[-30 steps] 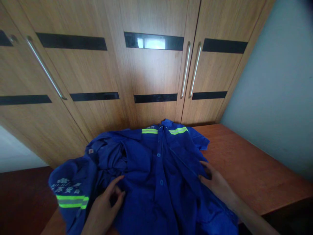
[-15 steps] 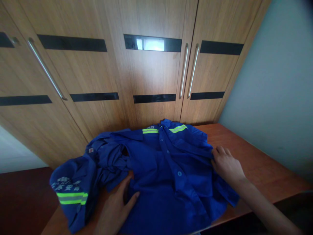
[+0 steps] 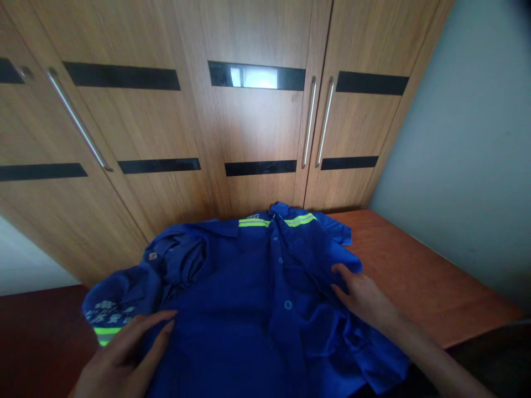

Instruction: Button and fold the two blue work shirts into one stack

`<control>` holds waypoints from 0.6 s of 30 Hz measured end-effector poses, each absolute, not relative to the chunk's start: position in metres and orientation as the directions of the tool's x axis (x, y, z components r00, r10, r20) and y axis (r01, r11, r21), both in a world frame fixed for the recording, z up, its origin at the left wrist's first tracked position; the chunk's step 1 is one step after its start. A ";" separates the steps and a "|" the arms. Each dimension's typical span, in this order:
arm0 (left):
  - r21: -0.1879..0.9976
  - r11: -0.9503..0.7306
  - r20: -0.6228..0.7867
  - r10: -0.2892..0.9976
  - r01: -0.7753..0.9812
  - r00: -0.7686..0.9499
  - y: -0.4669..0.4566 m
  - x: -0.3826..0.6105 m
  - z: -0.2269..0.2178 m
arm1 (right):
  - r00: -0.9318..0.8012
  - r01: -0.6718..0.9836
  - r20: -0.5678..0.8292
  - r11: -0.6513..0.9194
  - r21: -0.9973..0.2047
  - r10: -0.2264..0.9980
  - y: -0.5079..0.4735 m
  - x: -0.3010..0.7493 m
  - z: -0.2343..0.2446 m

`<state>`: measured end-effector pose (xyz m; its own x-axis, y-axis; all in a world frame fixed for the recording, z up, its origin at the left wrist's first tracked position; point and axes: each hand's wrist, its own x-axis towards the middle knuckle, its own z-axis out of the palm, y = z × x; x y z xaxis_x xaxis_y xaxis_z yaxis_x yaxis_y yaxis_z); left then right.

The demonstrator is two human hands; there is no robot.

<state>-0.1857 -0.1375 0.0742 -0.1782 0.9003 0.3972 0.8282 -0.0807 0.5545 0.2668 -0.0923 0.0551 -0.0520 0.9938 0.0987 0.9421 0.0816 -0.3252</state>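
Observation:
A blue short-sleeved work shirt (image 3: pixel 249 298) with buttons and yellow-green reflective stripes lies spread front side up, its collar at the far side. At its left edge, my left hand (image 3: pixel 128 354) pinches the cloth between thumb and index finger. My right hand (image 3: pixel 365 296) rests over the right side of the shirt, thumb and fingers apart. Left of the shirt lies another blue garment (image 3: pixel 128 287), bunched up, with white lettering and a reflective stripe; my left hand partly covers it.
Both garments lie on a reddish-brown wooden surface (image 3: pixel 406 271). Directly behind stands a wooden wardrobe (image 3: pixel 257 127) with black strips and long metal handles (image 3: pixel 326 121). A pale wall (image 3: pixel 468 166) rises on the right.
My left hand has moved left and the shirt's left edge has spread with it, covering part of the other garment. My right hand has come inward from the shirt's right edge, fingers now apart.

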 end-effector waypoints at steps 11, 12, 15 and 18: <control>-0.004 -0.052 0.552 0.833 0.999 0.046 -0.141 -0.131 0.067 | -0.249 0.829 0.019 0.223 -0.513 0.968 -0.087 0.201 0.032; 0.017 -0.113 0.582 0.809 0.993 0.082 -0.146 -0.125 0.067 | -0.240 0.794 0.043 0.221 -0.566 0.970 -0.084 0.202 0.036; 0.047 -0.434 0.604 0.730 0.900 0.320 -0.158 -0.104 0.056 | -0.110 0.683 0.186 0.210 -0.699 0.976 -0.074 0.203 0.049; 0.021 -0.677 0.506 0.642 0.736 0.576 -0.165 -0.082 0.036 | 0.052 0.671 0.363 0.237 -0.703 0.930 -0.070 0.191 0.051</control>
